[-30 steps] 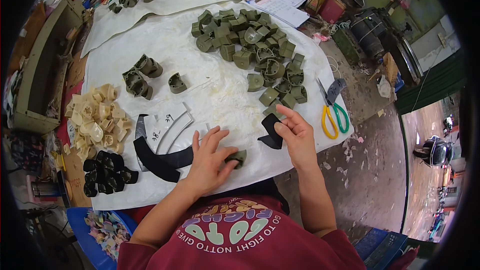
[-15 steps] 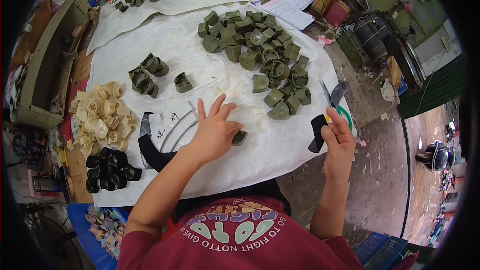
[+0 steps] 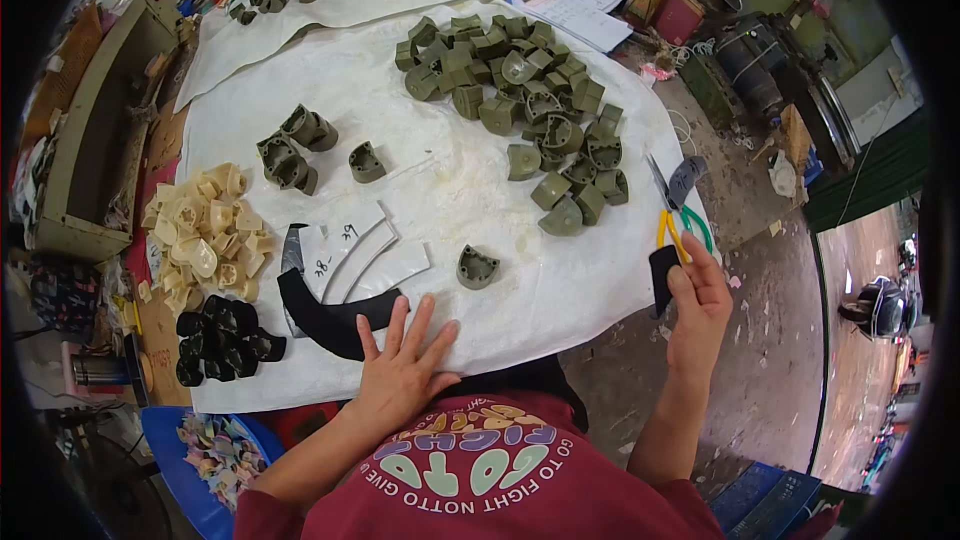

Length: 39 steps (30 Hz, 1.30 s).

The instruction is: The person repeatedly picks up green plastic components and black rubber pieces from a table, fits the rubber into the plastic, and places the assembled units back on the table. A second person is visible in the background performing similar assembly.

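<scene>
On my feed the left hand [image 3: 405,365] just dropped to lower centre, fingers splayed by the curved black strip [image 3: 330,325]. Right hand [image 3: 705,305] pinches a black piece [image 3: 661,275] at right, so the green cup [image 3: 478,267] now sits loose mid-frame (scissors [image 3: 669,206] farther back).

Small black piece [image 3: 661,278], pinched, curved black strip [image 3: 332,328], lying flat at left

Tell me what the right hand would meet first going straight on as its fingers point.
Probably the scissors, just beyond the right hand; its height is unclear, so it might pass over them.
</scene>
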Each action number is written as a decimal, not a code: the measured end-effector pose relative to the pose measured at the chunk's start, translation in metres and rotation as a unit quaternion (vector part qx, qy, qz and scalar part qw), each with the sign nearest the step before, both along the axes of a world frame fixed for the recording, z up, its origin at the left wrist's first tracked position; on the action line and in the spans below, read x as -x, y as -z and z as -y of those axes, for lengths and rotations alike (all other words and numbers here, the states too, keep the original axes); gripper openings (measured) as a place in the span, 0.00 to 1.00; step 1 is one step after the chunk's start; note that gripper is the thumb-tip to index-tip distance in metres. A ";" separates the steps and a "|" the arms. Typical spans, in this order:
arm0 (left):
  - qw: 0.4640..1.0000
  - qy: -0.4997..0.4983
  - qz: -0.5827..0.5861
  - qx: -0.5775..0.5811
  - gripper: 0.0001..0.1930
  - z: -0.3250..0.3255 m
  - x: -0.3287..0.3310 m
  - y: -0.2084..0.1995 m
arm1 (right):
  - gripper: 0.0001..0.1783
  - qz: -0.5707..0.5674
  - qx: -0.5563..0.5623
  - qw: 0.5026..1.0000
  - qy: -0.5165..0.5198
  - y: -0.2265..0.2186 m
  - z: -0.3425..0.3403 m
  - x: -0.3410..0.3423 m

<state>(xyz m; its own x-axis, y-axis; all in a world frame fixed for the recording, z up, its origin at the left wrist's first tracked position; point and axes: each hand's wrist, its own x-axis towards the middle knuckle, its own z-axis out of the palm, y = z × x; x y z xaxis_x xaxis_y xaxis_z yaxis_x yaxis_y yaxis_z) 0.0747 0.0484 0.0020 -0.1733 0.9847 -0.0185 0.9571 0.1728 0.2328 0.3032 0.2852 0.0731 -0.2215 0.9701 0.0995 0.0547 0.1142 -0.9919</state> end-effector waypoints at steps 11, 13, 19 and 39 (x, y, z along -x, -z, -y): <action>0.993 -0.031 0.018 0.112 0.35 0.070 0.006 -0.006 | 0.23 -0.009 -0.006 1.000 -0.014 0.002 0.005 -0.005; 0.992 -0.034 0.005 0.119 0.35 0.080 0.006 -0.002 | 0.23 -0.004 0.000 1.000 -0.012 0.003 0.008 -0.002; 0.990 -0.113 -0.006 0.082 0.34 0.111 0.021 -0.028 | 0.23 -0.014 -0.003 1.000 -0.010 0.002 0.004 -0.006; 0.631 -0.128 0.743 -0.183 0.34 -0.073 0.030 -0.040 | 0.31 0.035 0.048 0.952 -0.301 -0.007 0.017 0.072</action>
